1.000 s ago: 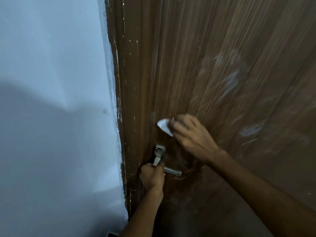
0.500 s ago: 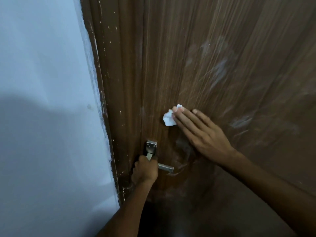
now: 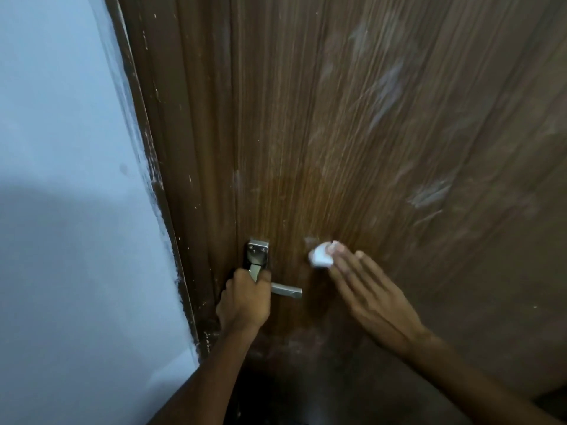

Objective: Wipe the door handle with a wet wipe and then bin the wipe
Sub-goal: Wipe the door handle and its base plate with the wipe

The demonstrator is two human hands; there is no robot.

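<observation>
A person's left hand (image 3: pixel 244 297) is closed around the metal door handle (image 3: pixel 285 290), fist wrapped over the lever near its pivot, with the lever's free end sticking out to the right of the knuckles. Just above the fist sits the handle's silver backplate (image 3: pixel 258 253), fixed to the brown wooden door (image 3: pixel 337 133). To the right of the handle and slightly higher, the right hand (image 3: pixel 368 297) lies flat with fingers (image 3: pixel 343 265) extended, pressing a crumpled white wet wipe (image 3: pixel 320 256) against the door's surface under the fingertips; the wipe is near the handle but not touching it. Pale smears mark the wood grain up and to the right of the handle. Left of the handle runs the door frame (image 3: pixel 159 167), flecked with paint, and beyond it a pale blue wall (image 3: pixel 61 148).
</observation>
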